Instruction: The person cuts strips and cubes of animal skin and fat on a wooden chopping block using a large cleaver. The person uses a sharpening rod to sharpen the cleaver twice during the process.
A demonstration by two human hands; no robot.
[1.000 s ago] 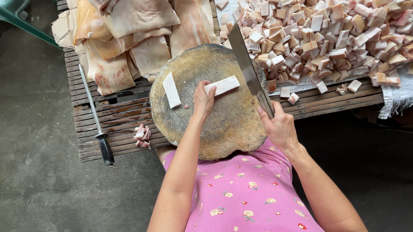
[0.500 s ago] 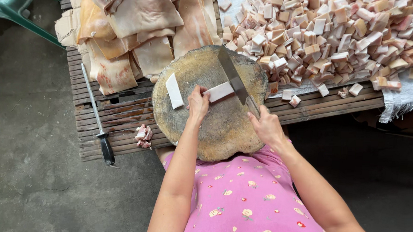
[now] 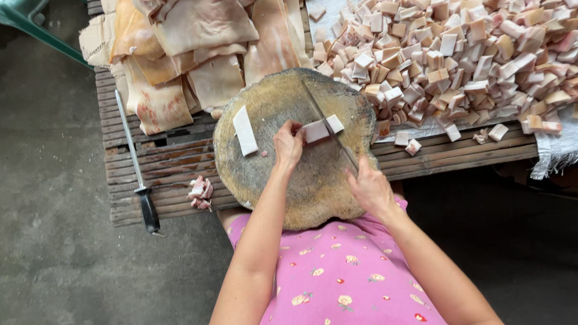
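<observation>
On the round board (image 3: 281,182), left fingers (image 3: 290,133) pin a white fat strip (image 3: 322,128) (pale, rectangular); right hand (image 3: 370,186) grips the knife (image 3: 327,125).

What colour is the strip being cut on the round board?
White, seen in the head view: the strip under the knife.

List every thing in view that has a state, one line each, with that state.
left hand: pressing on the white strip under the blade
right hand: closed on the cleaver handle
cleaver: blade down across the held strip
second strip: lying loose on the chopping block
sharpening steel: lying unused on the slats
cut cubes: heaped
</observation>
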